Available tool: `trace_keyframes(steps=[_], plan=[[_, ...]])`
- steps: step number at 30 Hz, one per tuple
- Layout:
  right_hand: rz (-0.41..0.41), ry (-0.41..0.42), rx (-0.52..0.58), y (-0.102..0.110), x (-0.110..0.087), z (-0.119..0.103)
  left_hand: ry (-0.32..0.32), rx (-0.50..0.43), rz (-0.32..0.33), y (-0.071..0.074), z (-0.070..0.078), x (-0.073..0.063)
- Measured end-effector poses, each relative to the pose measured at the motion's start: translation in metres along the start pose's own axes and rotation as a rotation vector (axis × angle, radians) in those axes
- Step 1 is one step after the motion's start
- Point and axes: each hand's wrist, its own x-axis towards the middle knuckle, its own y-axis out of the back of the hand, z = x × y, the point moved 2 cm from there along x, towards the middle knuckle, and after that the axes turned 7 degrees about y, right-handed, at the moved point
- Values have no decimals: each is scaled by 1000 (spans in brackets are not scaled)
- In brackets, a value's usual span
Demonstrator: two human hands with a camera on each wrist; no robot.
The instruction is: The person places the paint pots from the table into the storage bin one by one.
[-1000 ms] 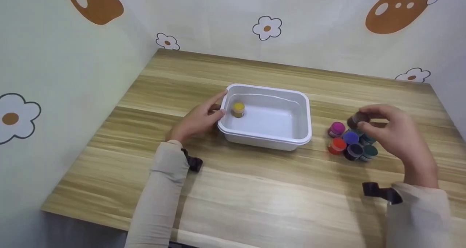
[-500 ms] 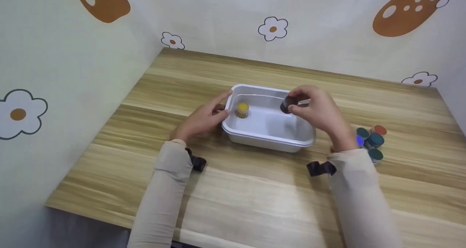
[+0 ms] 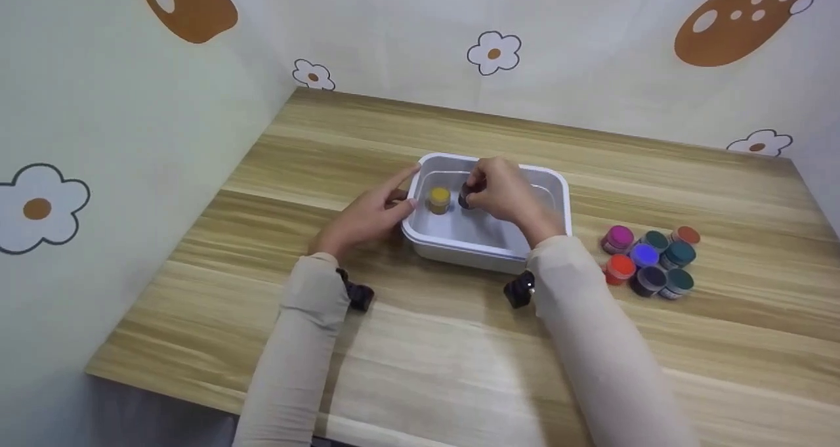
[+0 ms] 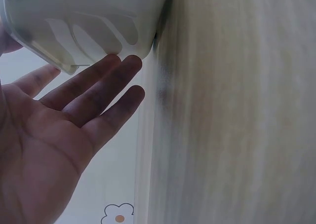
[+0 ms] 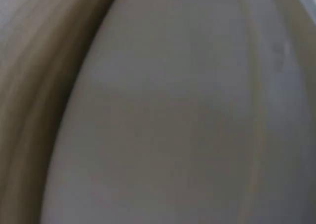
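Observation:
In the head view a white plastic tub stands on the table. My left hand is at its left side, index fingertip and thumb at the rim. In the left wrist view the fingers reach out straight against the tub's outer wall. My right hand is inside the tub, pinching a small dark paint jar that the fingers partly cover. Just left of that jar, a yellow paint jar stands upright on the tub floor. The right wrist view is filled by the tub's pale wall.
Right of the tub, several small paint jars stand close together, among them a magenta jar, an orange-red jar, a blue jar and a brown-orange jar. Patterned walls border the wooden table behind and at the left.
My right hand has carried the dark jar left from the jar group, over the tub's right side and down beside the yellow jar. My left hand has stayed at the rim.

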Motion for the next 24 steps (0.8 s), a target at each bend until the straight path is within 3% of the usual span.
trace_keyframes(steps=[7,12,19,24], plan=[[-68,-69,-28,-11,5,-2,9,3,4,0,1,0],[-72,-86,-71,-18,5,2,20,22,1,-1,1,-1],[-27,-27,-90,-21,4,5,-8,-1,-2,-1,3,-1],[-7,12,-95,-19,-1,6,14,3,-7,-1,2,-1]])
